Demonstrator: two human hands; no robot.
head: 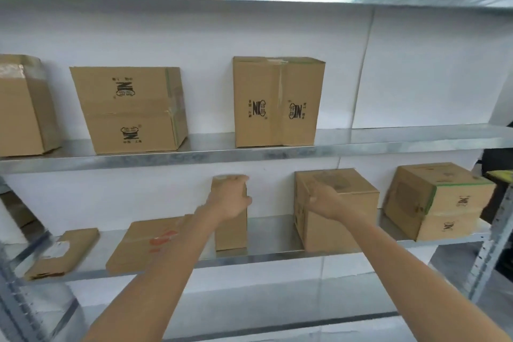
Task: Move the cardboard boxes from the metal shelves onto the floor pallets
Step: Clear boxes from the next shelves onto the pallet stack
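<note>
Head view from where I stand: the left hand clamps the top of the narrow box, fingers curled over its upper edge. That box stands upright near the front lip of the lower shelf. The right hand is blurred at the near corner of the squarish box; its fingers look loosely curled, but I cannot tell whether they touch the cardboard. Held only at the top by one hand, the tall box could swing or topple as it clears the lip, or knock the flat box lying just beside it. A hurried one-handed grab on the squarish box could slip.
</note>
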